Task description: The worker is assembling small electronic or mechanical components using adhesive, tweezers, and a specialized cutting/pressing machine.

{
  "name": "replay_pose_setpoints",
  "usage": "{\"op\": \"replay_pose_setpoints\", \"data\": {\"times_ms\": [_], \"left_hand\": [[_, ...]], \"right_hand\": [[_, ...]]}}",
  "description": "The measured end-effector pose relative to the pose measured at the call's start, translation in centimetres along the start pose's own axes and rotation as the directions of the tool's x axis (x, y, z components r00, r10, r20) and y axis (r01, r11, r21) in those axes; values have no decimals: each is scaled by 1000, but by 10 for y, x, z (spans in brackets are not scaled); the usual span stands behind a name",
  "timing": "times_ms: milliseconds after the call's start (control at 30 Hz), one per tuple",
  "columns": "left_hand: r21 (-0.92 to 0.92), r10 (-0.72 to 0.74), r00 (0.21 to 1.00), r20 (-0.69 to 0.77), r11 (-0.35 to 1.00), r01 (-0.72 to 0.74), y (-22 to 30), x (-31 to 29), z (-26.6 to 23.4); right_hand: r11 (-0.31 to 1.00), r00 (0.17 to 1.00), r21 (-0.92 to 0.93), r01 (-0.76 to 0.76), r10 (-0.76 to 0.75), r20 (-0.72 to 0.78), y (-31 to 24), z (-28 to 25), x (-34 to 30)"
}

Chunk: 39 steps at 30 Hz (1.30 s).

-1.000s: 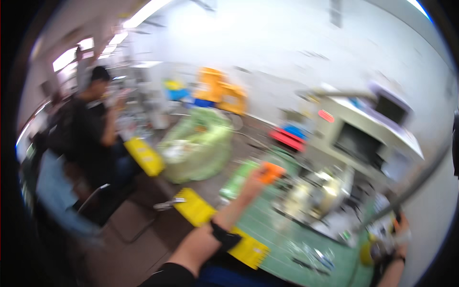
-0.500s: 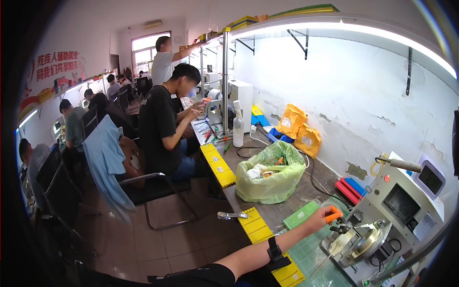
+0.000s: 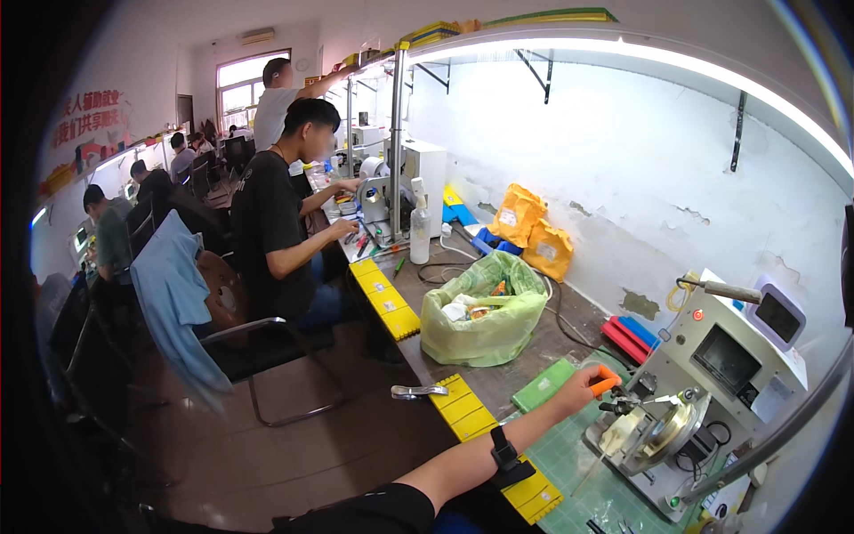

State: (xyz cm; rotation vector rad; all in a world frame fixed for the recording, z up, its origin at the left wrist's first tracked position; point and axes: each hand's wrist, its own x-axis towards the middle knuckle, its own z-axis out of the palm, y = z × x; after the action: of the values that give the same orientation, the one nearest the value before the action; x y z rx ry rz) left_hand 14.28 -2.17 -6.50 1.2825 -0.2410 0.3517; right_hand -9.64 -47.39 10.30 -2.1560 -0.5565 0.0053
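My left hand (image 3: pixel 582 392) reaches out over the green cutting mat (image 3: pixel 551 472), with orange finger cots (image 3: pixel 606 384) on its fingertips. Its fingers are bent together in a pinch; anything between them is too small to make out. Just beside the fingertips stands a bench machine (image 3: pixel 725 356) with a dark screen. On its front are a round brass-coloured wheel (image 3: pixel 669 433) and a small black clamp-like part (image 3: pixel 614 407). A black band (image 3: pixel 504 449) sits around my left wrist. My right hand is out of view.
A green bag-lined bin (image 3: pixel 480 329) stands on the bench. Yellow strips (image 3: pixel 463 408) and a metal clip (image 3: pixel 418 392) line its edge. Near my hand lie a green block (image 3: pixel 543 385) and red trays (image 3: pixel 630 340). A co-worker (image 3: pixel 276 222) sits at left; another person stands behind.
The whole view has shifted, so things sit further left and higher. My left hand stays by the machine. The seated co-worker's raised hands have come down and apart toward the bench.
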Motion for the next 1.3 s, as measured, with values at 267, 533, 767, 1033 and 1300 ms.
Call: {"op": "replay_pose_setpoints", "data": {"times_ms": [267,533,767,1033,1300], "left_hand": [[9,-34,994,102,999,33,-11,15,18],[-13,19,997,81,1000,-18,-13,12,13],[33,21,997,78,999,-24,-10,14,15],[-1,52,996,67,999,-52,-9,12,10],[12,80,994,81,997,-81,-12,10,14]], "right_hand": [[794,881,463,-394,182,438,18,121,-1],[782,699,418,-462,31,714,-38,147,18],[932,745,324,-161,-101,660,-46,129,26],[876,718,363,-318,-28,695,-55,132,24],[634,719,486,-602,165,675,-6,136,-4]]}}
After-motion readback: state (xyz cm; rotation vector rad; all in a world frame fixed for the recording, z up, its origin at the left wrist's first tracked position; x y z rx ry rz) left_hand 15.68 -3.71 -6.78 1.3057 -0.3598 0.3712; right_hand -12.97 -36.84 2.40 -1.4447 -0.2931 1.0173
